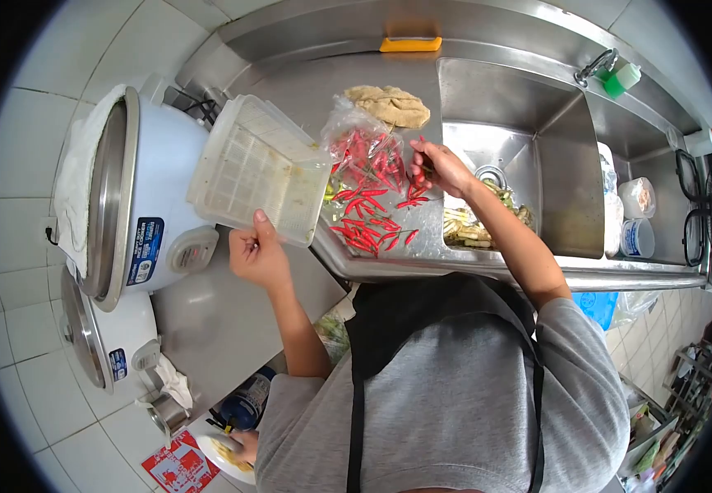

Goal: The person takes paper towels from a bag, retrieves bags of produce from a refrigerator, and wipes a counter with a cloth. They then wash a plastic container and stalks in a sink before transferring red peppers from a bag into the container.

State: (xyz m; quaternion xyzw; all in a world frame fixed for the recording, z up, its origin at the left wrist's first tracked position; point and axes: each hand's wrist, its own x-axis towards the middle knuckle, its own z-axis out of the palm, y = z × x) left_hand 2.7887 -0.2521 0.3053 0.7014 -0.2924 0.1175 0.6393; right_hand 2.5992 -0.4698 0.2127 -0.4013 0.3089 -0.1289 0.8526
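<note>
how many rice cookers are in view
2: the bluish rice cooker at the left, and the white rice cooker below it in the picture, partly hidden behind it.

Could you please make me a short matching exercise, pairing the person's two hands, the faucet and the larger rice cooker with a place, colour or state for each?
Column one
1. Left hand
2. Faucet
3. Right hand
4. Larger rice cooker

Column two
A. Pale blue, with a white cloth draped over its lid
B. Holding red chillies near the edge of the sink
C. Gripping the clear plastic container at its rim
D. Beside a bottle of green liquid

Right pairs: 1-C, 2-D, 3-B, 4-A
</note>
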